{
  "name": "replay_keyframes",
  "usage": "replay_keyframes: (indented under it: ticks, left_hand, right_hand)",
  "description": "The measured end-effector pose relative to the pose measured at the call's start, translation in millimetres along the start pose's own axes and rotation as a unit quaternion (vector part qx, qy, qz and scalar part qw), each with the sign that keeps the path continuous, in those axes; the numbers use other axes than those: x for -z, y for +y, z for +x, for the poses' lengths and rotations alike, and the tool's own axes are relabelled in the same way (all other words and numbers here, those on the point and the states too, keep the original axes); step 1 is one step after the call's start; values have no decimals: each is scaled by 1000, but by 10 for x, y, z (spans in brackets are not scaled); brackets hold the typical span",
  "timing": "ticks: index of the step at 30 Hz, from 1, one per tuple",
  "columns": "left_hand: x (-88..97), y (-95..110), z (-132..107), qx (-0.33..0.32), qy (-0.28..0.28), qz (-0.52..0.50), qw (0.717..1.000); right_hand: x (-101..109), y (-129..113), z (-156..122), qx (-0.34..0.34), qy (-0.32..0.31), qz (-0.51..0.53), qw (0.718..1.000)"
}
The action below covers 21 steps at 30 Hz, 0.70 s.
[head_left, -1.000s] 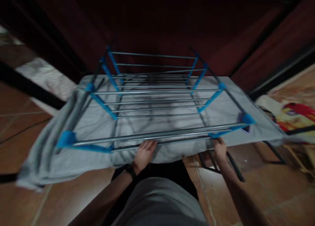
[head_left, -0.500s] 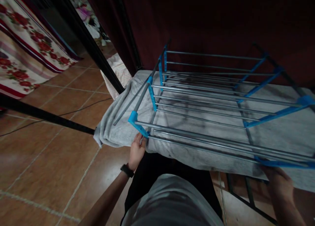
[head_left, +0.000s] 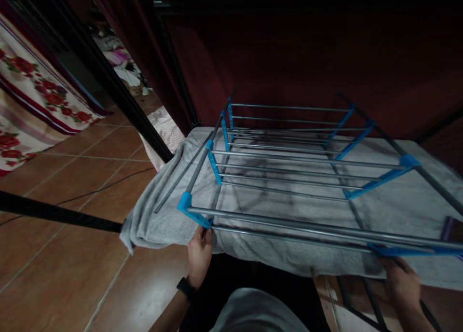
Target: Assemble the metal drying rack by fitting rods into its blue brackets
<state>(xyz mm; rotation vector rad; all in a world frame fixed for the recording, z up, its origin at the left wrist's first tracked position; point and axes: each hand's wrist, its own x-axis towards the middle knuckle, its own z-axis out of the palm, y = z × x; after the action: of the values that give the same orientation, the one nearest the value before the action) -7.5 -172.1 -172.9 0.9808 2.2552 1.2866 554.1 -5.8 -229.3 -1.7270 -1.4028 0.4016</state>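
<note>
A shoe rack (head_left: 282, 220) of grey metal tubes and blue plastic brackets lies on its side on a grey blanket (head_left: 162, 230). My left hand (head_left: 200, 255) is closed on its near left corner, thumb on top beside the blue bracket. At the near right corner my right hand (head_left: 402, 281) grips the rack from below; its fingertips are partly hidden under the bracket. A loose-looking grey tube end juts out over the blanket on the left.
Black metal frame bars (head_left: 65, 218) run along the left. A dark red curtain (head_left: 289, 57) hangs behind the blanket. A floral cloth (head_left: 47, 95) hangs at the far left over the tiled floor (head_left: 61, 264). A dark purple-edged object (head_left: 448, 228) lies at the right edge.
My view has tilted up and shifted right, so the rack appears lower. Both hands stay on its near corners. The purple-edged object has come into view.
</note>
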Motion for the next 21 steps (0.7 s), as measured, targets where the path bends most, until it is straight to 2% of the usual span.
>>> replay_keyframes:
  ticks: [3,5,8,10,12,13,15,18,21]
  left_hand:
    - [57,-101,69,-30,-16,-10,999]
    - [137,-167,74,-41,-22,-29,999]
    - [299,-209,-43,-52,42,-1,998]
    - [359,-179,-155,-110,85,47,989]
    - [293,-80,-226,-213,22,70,974]
    - [197,1,-233,-268,-26,71,961]
    - [-115,227,-182,-353,-108,66,927]
    - [-735,649,50,-409,-154,79,896]
    - [-1288,1017,395,-446,-199,89,868]
  right_hand:
    - [-94,-16,-90,-91,3,64,994]
    - [-147,-54,-199,-94,21,95,991]
    - [-172,-221,-436,-62,119,114,984]
    - [-170,-424,-597,-26,156,119,980]
    - [-203,-674,-694,32,109,106,988]
    - [-245,-798,-703,68,67,92,991]
    - [-387,-1004,-627,128,-14,50,990]
    - [-680,-1148,-322,150,-45,14,988]
    - [-936,-1109,92,153,-48,-43,986]
